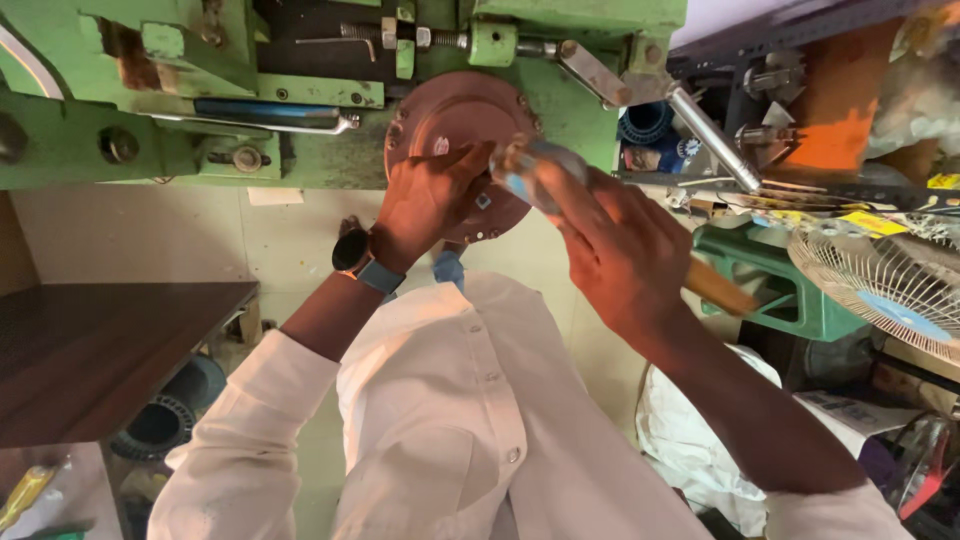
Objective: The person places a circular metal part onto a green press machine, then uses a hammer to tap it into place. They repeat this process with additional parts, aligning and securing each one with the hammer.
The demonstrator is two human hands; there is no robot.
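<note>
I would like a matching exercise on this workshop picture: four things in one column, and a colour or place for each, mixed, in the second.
1. round metal disc
2. machine frame
3. wire fan guard
4. wristwatch

A. green
B. on the left hand's wrist
C. reddish-brown
D. at the right edge

Pairs: 1-C, 2-A, 3-D, 4-B

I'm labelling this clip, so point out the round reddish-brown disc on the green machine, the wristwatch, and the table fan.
Reddish-brown disc (450, 110): head view, on its bare upper face.
Wristwatch (352, 250): head view, on the dark watch face at the left wrist.
Table fan (890, 280): head view, on its wire grille.
</note>
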